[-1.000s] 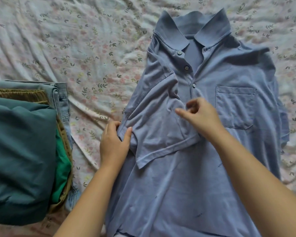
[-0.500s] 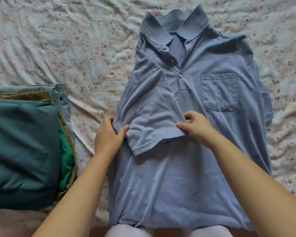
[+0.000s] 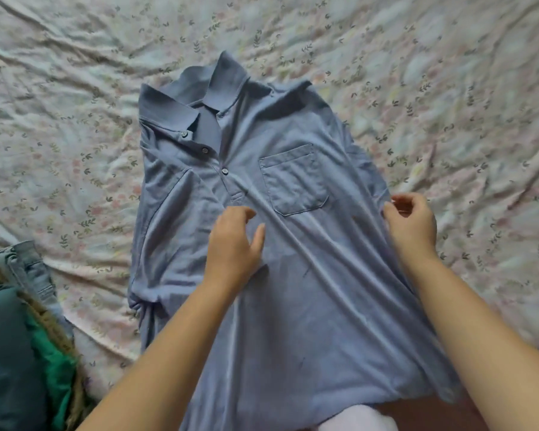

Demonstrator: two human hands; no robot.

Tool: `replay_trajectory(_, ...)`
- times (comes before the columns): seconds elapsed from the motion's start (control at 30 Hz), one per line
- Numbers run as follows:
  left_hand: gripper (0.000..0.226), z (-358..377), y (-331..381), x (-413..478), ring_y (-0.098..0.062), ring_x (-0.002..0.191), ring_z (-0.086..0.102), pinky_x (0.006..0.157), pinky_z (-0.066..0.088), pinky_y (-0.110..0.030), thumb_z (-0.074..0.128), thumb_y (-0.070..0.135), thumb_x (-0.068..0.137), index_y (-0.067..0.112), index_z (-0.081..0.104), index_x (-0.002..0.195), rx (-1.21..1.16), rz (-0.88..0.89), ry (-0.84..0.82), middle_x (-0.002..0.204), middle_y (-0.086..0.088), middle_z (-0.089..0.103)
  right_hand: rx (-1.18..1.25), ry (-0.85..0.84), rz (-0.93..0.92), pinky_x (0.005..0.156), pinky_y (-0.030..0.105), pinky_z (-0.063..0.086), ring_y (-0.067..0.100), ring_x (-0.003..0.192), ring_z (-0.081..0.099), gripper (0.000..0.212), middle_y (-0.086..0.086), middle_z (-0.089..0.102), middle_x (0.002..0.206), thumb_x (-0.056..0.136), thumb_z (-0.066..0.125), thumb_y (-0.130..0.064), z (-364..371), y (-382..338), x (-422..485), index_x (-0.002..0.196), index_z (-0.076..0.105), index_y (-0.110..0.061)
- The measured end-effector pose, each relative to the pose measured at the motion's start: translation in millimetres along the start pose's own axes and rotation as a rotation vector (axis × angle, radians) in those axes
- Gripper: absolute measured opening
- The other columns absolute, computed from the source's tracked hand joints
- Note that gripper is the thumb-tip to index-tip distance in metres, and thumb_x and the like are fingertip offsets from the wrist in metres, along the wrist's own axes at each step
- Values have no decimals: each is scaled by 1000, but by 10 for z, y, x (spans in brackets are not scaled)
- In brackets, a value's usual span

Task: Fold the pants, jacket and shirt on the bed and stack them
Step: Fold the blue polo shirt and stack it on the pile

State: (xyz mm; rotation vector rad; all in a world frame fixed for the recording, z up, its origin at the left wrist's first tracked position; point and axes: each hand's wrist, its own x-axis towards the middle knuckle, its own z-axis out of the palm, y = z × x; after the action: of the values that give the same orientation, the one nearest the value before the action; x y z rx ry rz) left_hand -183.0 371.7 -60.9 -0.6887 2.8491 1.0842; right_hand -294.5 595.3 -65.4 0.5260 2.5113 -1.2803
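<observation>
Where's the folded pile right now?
In the head view's bottom left corner, the pile lies on the bed, left of the shirt and apart from it.

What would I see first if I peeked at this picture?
A big blue shirt spread face up on the flowery bed, right in the middle. The left hand rests on its front and the right hand is at its right edge. Folded clothes are piled at the lower left.

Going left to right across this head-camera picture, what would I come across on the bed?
Stack of folded clothes → left hand → chest pocket → right hand.
</observation>
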Motion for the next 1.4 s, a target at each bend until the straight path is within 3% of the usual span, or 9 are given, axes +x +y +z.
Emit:
replay_trajectory(0.23, 25, 657, 877, 452, -11, 88, 55, 74, 34, -10, 59, 14, 88, 5, 57, 111, -251, -41, -113, 110, -5, 60, 274, -164, 315, 68, 33, 53, 19, 73, 60, 34, 6, 64, 89, 79, 70, -14, 46, 103, 505, 109, 59, -4)
replay_trajectory(0.47, 33, 808, 1036, 644, -16, 103, 55, 92, 40, -21, 57, 20, 90, 11, 55, 122, -173, -26, -214, 109, -2, 58, 399, -63, 51, 58, 13, 44, 6, 64, 54, 28, -3, 58, 70, 80, 59, 7, -382, -431, 1019, 72, 58, -20)
replay_trajectory(0.6, 39, 831, 1096, 792, -10, 104, 50, 88, 33, -14, 55, 21, 90, 15, 49, 129, -126, -26, -246, 107, 3, 51, 366, 5, -58, 69, 21, 50, 12, 72, 58, 28, 0, 61, 74, 79, 58, 7, -547, -589, 1253, 73, 60, -21)
replay_trajectory(0.67, 41, 865, 1078, 838, -16, 109, 49, 94, 37, -24, 56, 20, 89, 14, 48, 129, -90, -15, -263, 108, 2, 51, 287, 11, 34, 76, 27, 51, 15, 81, 58, 11, 4, 63, 88, 82, 61, -5, -513, -473, 1308, 86, 60, -16)
replay_trajectory(0.8, 39, 916, 959, 885, -24, 109, 48, 96, 39, -33, 57, 19, 88, 13, 49, 125, -21, -5, -235, 112, -7, 52, 297, -184, 395, 80, 41, 54, 27, 95, 63, 28, 17, 65, 105, 83, 65, -33, -352, -240, 1252, 89, 60, -7)
replay_trajectory(0.93, 34, 872, 954, 923, -14, 97, 53, 86, 40, -17, 55, 18, 90, 15, 52, 124, -142, -33, -212, 101, 2, 51, 418, -260, 346, 81, 44, 55, 30, 92, 65, 15, 14, 67, 97, 80, 70, -20, -67, -308, 1127, 85, 57, -13)
replay_trajectory(1.07, 30, 739, 993, 1002, -5, 88, 55, 75, 37, -1, 54, 24, 91, 20, 54, 121, -295, -112, -212, 100, 1, 59, 714, -170, 195, 77, 27, 53, 16, 82, 64, 20, 1, 66, 83, 85, 58, 1, -34, -504, 1091, 85, 60, -19)
replay_trajectory(1.23, 23, 343, 999, 1085, -10, 85, 64, 71, 47, -28, 41, 37, 96, 26, 59, 104, -838, -478, -167, 96, 0, 65, 595, -731, -114, 70, 14, 49, 1, 69, 61, 26, -6, 70, 71, 79, 56, 13, -96, -865, 678, 80, 59, -12)
replay_trajectory(1.4, 32, 98, 674, 944, -10, 77, 62, 61, 50, -25, 38, 44, 94, 22, 56, 109, -862, -619, -220, 94, 0, 63, 43, -1157, -193, 92, 15, 45, 3, 108, 58, 21, 12, 63, 118, 85, 53, 10, 17, -626, 363, 85, 65, -8)
